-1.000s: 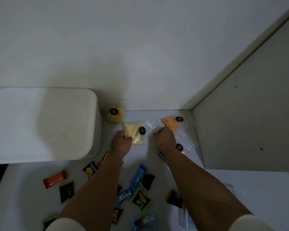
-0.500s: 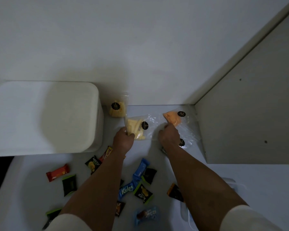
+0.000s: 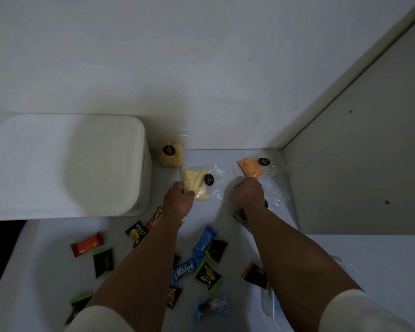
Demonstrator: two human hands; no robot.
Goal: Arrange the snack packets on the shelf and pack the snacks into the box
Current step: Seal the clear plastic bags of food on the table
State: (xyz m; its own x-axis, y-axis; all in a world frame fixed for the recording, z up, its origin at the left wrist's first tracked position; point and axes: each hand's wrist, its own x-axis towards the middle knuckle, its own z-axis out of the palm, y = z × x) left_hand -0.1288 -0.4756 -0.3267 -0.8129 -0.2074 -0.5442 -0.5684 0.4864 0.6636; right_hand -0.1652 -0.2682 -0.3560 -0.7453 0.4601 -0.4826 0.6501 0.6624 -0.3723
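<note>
My left hand (image 3: 177,202) grips the lower left edge of a clear packet of pale yellow sticks (image 3: 199,183) lying on the white shelf (image 3: 216,212). My right hand (image 3: 248,191) grips the clear plastic of a packet of orange snacks (image 3: 252,167) near the right corner. A third clear packet of yellow snacks (image 3: 170,155) leans against the back wall beside the closed white box (image 3: 67,164). Several small wrapped snacks lie nearer me, among them a blue Kalpa bar (image 3: 185,269) and a red bar (image 3: 86,244).
The shelf's side panel (image 3: 359,176) closes off the right, the back wall is just behind the packets. A dark packet (image 3: 242,215) lies partly under my right forearm. Clear plastic (image 3: 268,305) sits at the lower right.
Both hands stay on their packets near the back of the shelf. The view has tilted slightly, so everything sits a little lower in frame than half a second ago.
</note>
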